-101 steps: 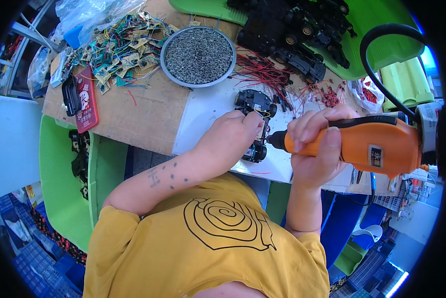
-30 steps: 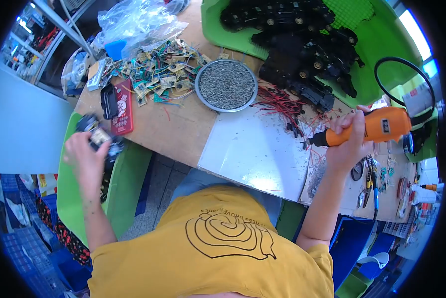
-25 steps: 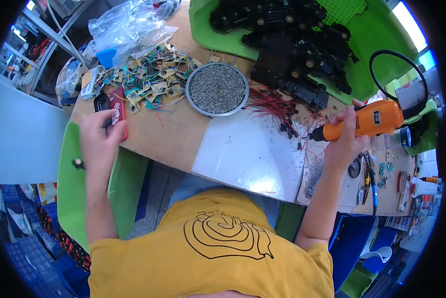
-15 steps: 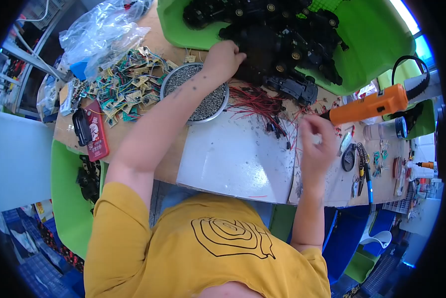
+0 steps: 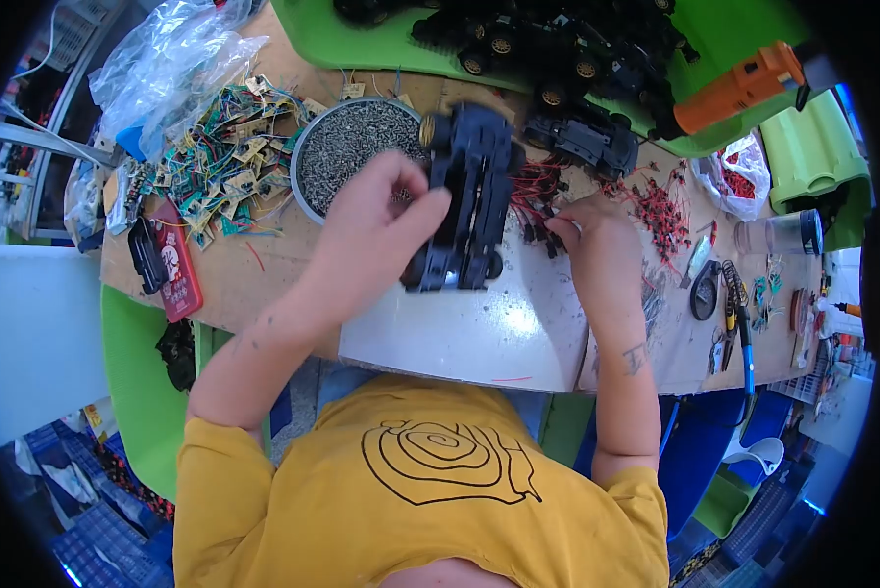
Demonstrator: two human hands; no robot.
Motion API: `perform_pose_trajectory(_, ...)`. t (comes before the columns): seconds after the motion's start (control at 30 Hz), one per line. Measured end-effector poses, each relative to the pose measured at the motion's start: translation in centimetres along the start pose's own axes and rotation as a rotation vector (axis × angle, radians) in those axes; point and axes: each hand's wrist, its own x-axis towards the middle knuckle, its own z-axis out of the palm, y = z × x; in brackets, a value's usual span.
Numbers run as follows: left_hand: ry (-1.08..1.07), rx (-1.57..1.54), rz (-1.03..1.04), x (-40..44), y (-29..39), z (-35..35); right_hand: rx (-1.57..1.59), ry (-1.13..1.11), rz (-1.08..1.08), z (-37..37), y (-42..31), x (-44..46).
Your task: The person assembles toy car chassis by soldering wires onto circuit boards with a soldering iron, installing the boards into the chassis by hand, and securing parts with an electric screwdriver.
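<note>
A black toy car chassis (image 5: 471,201) is held up over the white board, its underside facing me and a gold-hubbed wheel at its far end. My left hand (image 5: 386,220) is closed on its left side, thumb across it. Farther right, my right hand (image 5: 597,240) reaches to the bundle of red wires (image 5: 536,186) with black ends, thumb and forefinger pinched together. What lies between those fingertips is too small to make out. Just beyond the wires rests another black car chassis (image 5: 587,142). A round metal bowl of small screws (image 5: 347,147) stands behind my left hand.
An orange electric screwdriver (image 5: 739,90) hangs at the upper right, before a green bin (image 5: 362,44) of black toy cars. Wired circuit boards (image 5: 239,167) are heaped left, near a red box (image 5: 178,269). Tools, including a blue-handled soldering iron (image 5: 746,343), lie right.
My left hand has come back from the green bin with a car chassis in it. The right hand has moved to the red wires. The orange screwdriver now hangs farther off.
</note>
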Motion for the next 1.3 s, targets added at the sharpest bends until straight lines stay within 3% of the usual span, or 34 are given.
perform_pose_trajectory(0.07,-0.084,-0.235,-0.143,-2.3,-1.0,0.3,-0.024,-0.015,0.0,-1.2,-0.7,-0.6)
perform_pose_trajectory(0.13,-0.058,-0.296,-0.219,-4.3,-1.5,0.8,0.154,-0.116,0.258,-2.3,-1.9,-1.6)
perform_pose_trajectory(0.17,-0.033,-0.356,-0.297,-5.0,-1.7,1.0,0.156,-0.12,0.257,-2.6,-2.3,-2.2)
perform_pose_trajectory(0.23,-0.025,-0.434,-0.298,-5.8,-2.6,1.0,0.299,-0.093,0.219,-2.8,-3.0,-3.2)
perform_pose_trajectory(0.37,-0.079,-0.558,-0.349,-6.5,-3.4,0.6,0.214,-0.081,0.275,-1.8,-4.0,-4.3)
perform_pose_trajectory(0.57,-0.03,-0.662,-0.35,-7.6,-3.9,0.7,0.355,-0.258,0.458,-1.9,-4.5,-4.4)
perform_pose_trajectory(0.63,-0.056,-0.752,-0.377,-7.8,-3.6,0.6,0.392,-0.108,0.141,-1.4,-4.2,-5.3)
perform_pose_trajectory(0.87,-0.014,-0.973,-0.378,-8.4,-4.0,2.7,0.508,0.09,0.077,-0.9,-8.2,-6.8)
perform_pose_trajectory(0.97,-0.025,-1.029,-0.372,-8.3,-3.6,2.9,0.402,0.158,-0.103,-0.1,-8.6,-7.3)
perform_pose_trajectory(1.3,0.003,-1.025,-0.318,-8.4,-3.3,3.5,0.276,0.238,-0.174,1.2,-9.5,-6.7)
